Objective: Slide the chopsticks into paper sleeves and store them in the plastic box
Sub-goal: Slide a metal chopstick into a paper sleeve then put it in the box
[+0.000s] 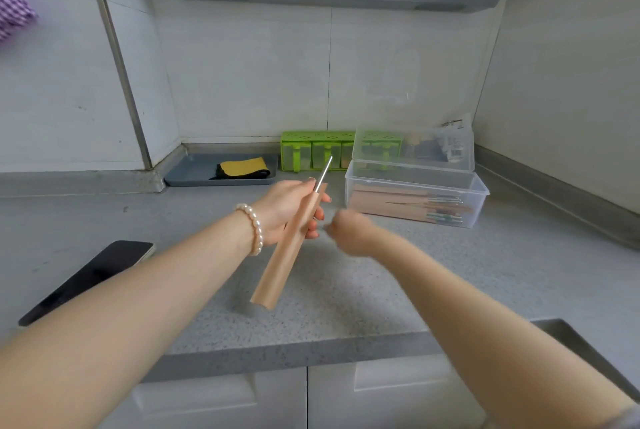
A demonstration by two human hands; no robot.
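Grey surface (346,290): left hand (289,208) grips sleeve (289,248) with chopsticks (323,174) sticking out; right hand (349,233) blurred, grip unclear; box (415,200) beyond.

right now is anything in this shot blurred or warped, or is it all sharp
Head view: the right hand is smeared by motion blur, so its grip can't be read; the left hand and the paper sleeve it holds are sharp. Wide-angle distortion bends the wall edges and counter. Lighting is soft, with a faint shadow under the sleeve.
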